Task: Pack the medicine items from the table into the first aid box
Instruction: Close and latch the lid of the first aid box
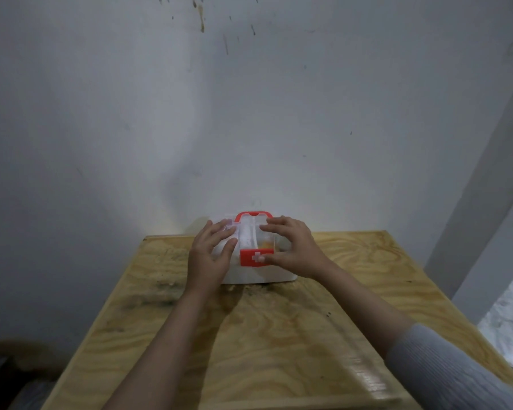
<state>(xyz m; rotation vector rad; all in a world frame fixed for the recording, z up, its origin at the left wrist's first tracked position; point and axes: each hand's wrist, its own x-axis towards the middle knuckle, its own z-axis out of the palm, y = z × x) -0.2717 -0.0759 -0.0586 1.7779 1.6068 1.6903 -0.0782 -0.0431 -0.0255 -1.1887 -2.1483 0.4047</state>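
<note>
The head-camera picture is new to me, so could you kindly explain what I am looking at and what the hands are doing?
There is no machine here: a person wears one wide-angle camera on the head, looking forward and down, so you see their own two arms reaching away from you.

A wooden table stands against a pale wall. At its far edge sits a white first aid box with a red handle on top and a red latch with a white cross in front. Its clear lid is down, and something orange shows faintly through it.

The left hand rests on the left part of the lid. The right hand lies over the right part, thumb at the latch. Both hands have spread fingers and lift nothing. No loose medicine shows on the table.
</note>
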